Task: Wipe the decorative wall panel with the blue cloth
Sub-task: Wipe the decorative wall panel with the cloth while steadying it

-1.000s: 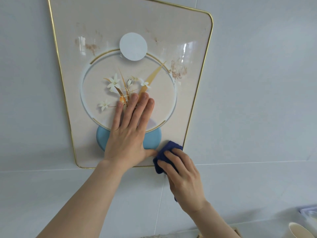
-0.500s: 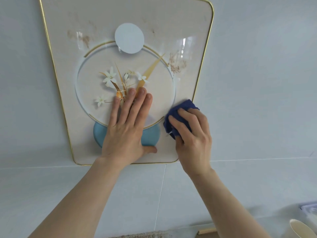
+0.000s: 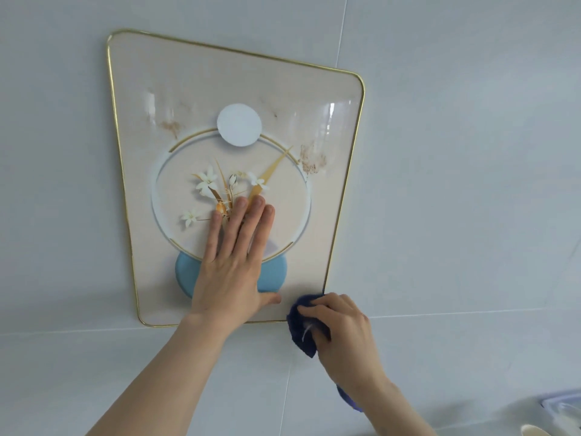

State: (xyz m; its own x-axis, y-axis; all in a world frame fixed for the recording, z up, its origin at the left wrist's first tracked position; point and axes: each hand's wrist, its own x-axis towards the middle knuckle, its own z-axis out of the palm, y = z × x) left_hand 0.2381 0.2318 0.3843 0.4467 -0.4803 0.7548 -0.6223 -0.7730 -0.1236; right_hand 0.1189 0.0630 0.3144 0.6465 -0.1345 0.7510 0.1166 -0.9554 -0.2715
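Observation:
The decorative wall panel [image 3: 320, 234] hangs on a pale tiled wall, cream with a thin gold rim, a ring, white flowers and a blue vase printed on it. Brown smears mark its upper left and its right side. My left hand [image 3: 234, 265] lies flat on the panel over the vase and flower stems, fingers spread a little. My right hand [image 3: 342, 332] grips the bunched blue cloth [image 3: 303, 325] at the panel's lower right corner, partly over the wall tile below the rim. A bit of the cloth shows under my wrist.
Pale grey wall tiles [image 3: 456, 184] surround the panel, with a horizontal grout line just under it. At the bottom right corner a clear container [image 3: 562, 404] and the rim of a cream cup [image 3: 534, 431] peek into view.
My right hand has dragged the cloth from the panel's right edge, level with my left fingers, down to the lower right corner. The view has tilted up, showing the panel's top edge. My left hand stays put.

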